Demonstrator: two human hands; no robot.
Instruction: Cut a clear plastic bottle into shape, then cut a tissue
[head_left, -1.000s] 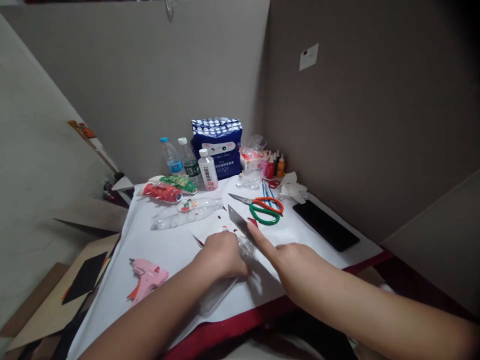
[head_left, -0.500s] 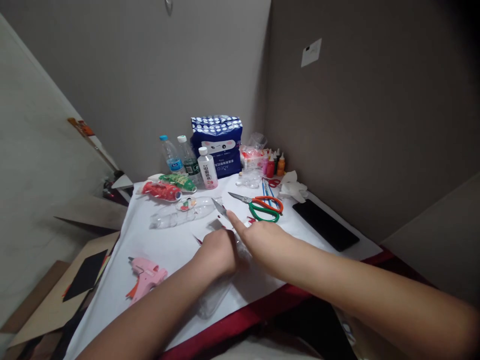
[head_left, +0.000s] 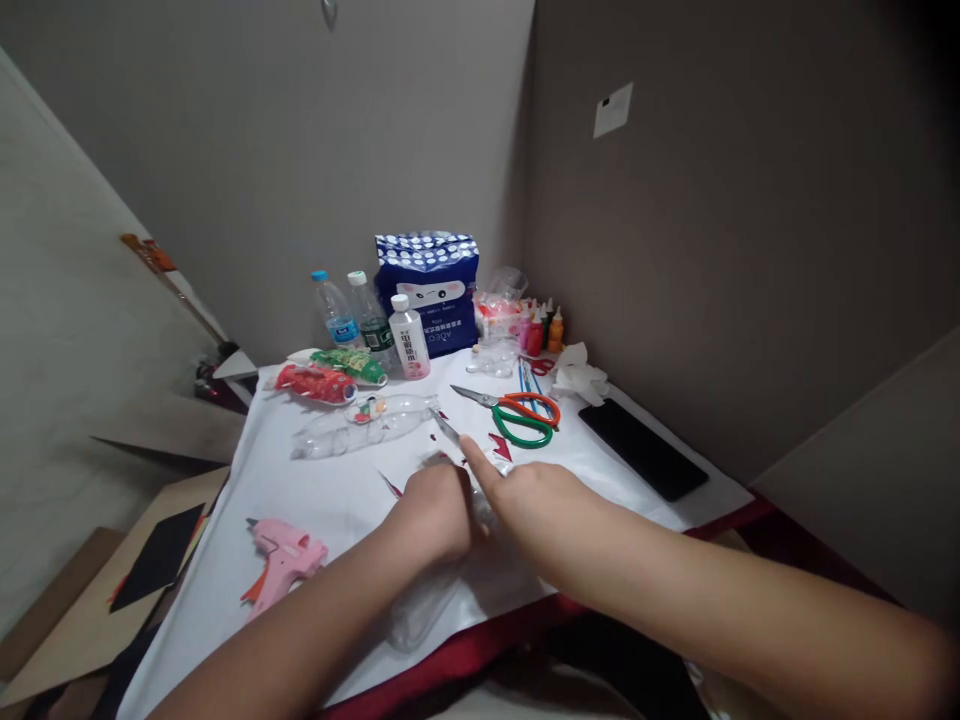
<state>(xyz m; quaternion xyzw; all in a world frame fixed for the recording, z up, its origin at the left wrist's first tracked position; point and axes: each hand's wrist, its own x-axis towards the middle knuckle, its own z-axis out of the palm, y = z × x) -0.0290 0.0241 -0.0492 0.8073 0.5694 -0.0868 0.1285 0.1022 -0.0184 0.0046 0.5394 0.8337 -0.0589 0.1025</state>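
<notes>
Left hand (head_left: 437,508) holds the near bottle (head_left: 421,612), right hand (head_left: 534,505) the knife (head_left: 448,430); cutting seems in hand, and next move calls for steadiness

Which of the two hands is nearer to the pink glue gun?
The left. The left hand, on the clear plastic bottle, is to the right of the pink glue gun; the right hand, holding the knife, is farther right.

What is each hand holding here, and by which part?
The right hand holds a knife, index finger along its blade, the rest hidden. The left hand grips a clear plastic bottle; exact place hidden under the hand.
</notes>
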